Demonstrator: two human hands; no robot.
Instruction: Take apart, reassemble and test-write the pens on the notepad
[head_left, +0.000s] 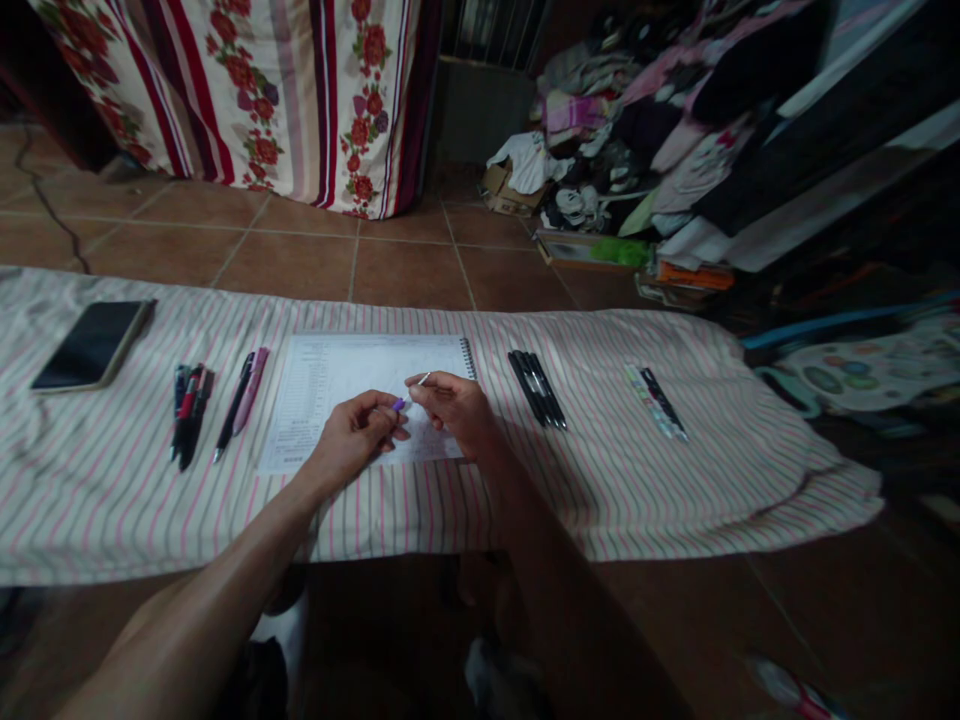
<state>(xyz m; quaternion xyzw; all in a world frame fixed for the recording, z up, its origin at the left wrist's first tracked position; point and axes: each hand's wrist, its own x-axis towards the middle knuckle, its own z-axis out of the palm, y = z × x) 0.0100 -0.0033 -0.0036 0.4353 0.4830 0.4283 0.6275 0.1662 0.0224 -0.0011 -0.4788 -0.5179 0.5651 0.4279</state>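
Note:
Both hands meet over a spiral notebook [352, 380] lying on a striped cloth [600, 470]. My left hand [358, 432] is closed in a pinch on a small purple pen part [398, 405]. My right hand [454, 408] is closed on a thin white pen piece [422, 379] that sticks up from its fingers. The two parts are close together, almost touching.
A phone [94, 344] lies far left. Left of the notebook lie a bunch of dark and red pens [189, 412], then a black and a pink pen [241, 402]. Black pens [537, 388] and more pens [657, 401] lie to the right. Clothes [637, 130] are heaped behind on the tiled floor.

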